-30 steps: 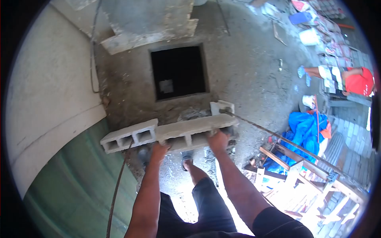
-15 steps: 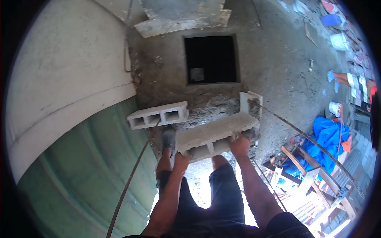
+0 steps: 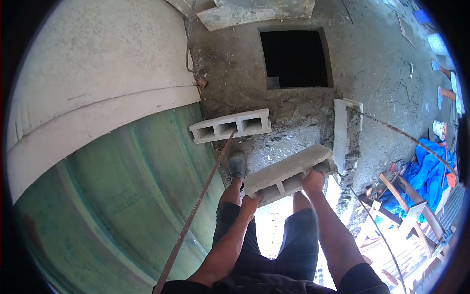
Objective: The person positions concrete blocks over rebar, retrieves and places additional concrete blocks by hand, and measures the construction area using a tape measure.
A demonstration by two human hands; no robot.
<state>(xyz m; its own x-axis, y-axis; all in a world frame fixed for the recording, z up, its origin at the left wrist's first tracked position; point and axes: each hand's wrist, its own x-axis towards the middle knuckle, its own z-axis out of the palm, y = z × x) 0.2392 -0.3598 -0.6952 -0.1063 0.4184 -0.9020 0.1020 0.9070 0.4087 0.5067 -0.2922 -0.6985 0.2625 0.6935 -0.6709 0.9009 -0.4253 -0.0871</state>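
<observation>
Block (image 3: 289,169) up in both hands, out in front of the dark shorts (image 3: 297,235)! Clamped on with left hand (image 3: 249,205) at the left end, right hand (image 3: 314,182) near the right, well apart; fingertips partly hidden, so no telling exactly how hooked. Sloping in view, right end higher, cavities toward the body. Just beyond, to the left, on muddy ground (image 3: 289,102): second block (image 3: 230,119), near a dark shoe (image 3: 237,164). Over its near face, the tip of a rusty bar (image 3: 200,210); alongside, green corrugated sheeting (image 3: 122,196). Farther off, a dark square opening (image 3: 296,59). Over to the right, a pale slab (image 3: 340,127), then blue tarpaulin (image 3: 421,166) beside a wooden frame (image 3: 411,220). At the far right edge, another person's legs (image 3: 446,93), blue slippers on.
</observation>
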